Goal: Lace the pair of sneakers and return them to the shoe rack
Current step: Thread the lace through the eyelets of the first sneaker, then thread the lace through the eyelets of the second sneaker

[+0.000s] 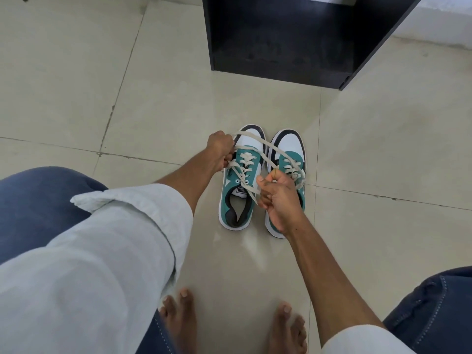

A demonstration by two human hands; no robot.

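Two teal, white and black sneakers stand side by side on the floor, toes pointing away from me. The left sneaker [238, 190] has cream lace criss-crossed through its lower eyelets. My left hand [219, 152] is shut on one lace end [251, 139] at the sneaker's left side, pulling it taut. My right hand [277, 194] pinches the other lace end over the gap between the shoes. The right sneaker [290, 149] is partly hidden under my right hand; its laces look threaded. The black shoe rack [281, 65] stands just beyond the shoes.
Beige tiled floor [127, 98] surrounds the shoes. My bare feet [178, 310] and jeans-clad knees frame the bottom of the view. A white wall base [439, 24] runs behind the rack at the top right.
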